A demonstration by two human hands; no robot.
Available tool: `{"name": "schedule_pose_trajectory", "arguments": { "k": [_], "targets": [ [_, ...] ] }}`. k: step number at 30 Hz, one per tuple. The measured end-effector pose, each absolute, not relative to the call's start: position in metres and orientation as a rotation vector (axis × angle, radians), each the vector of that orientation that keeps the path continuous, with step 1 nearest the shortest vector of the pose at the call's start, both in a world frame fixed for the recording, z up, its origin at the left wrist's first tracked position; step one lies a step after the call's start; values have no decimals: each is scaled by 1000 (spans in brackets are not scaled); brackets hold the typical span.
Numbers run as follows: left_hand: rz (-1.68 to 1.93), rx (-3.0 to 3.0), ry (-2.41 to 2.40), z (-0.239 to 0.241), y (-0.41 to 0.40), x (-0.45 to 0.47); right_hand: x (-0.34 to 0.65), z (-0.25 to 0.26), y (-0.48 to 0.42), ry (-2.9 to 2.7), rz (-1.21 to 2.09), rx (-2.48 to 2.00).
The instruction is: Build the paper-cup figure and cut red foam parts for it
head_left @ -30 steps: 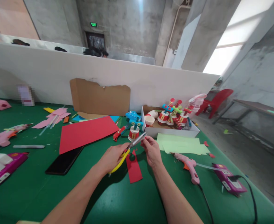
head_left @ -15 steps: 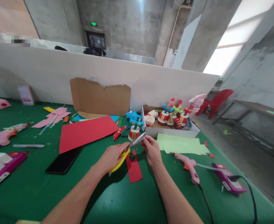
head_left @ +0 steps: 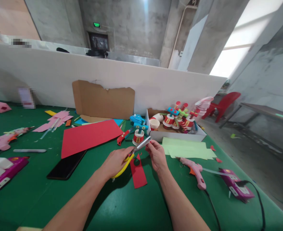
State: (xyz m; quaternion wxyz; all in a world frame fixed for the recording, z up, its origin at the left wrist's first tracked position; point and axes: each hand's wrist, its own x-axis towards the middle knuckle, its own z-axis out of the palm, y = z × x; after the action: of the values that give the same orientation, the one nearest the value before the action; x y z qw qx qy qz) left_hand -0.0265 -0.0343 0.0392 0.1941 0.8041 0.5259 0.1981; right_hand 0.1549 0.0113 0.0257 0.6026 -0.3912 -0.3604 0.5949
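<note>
My left hand is closed round the yellow handles of a pair of scissors, whose blades point up and to the right. Close to the blade tips, my right hand has its thumb and fingertips pinched together; whatever is between them is too small to make out. On the green table below the blades lies a strip of red paper with a round hole cut near its top. Just beyond the scissors stands a paper-cup figure with a blue top and coiled arms.
To the left, a red sheet partly covers a black phone. A white box holds several cup figures. Pale green paper, a pink glue gun and a purple power strip lie on the right. Another glue gun is far left.
Almost nothing differs. Both hands keep their places, and the scissor blades look very slightly shifted at the right hand's fingertips.
</note>
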Motion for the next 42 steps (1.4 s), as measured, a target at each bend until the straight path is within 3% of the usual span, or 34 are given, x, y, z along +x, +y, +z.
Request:
{"name": "schedule_pose_trajectory", "arguments": {
  "k": [42],
  "targets": [
    [563, 2272, 1493, 42, -34, -32, 155, 25, 12, -842, 1391, -900]
  ]
}}
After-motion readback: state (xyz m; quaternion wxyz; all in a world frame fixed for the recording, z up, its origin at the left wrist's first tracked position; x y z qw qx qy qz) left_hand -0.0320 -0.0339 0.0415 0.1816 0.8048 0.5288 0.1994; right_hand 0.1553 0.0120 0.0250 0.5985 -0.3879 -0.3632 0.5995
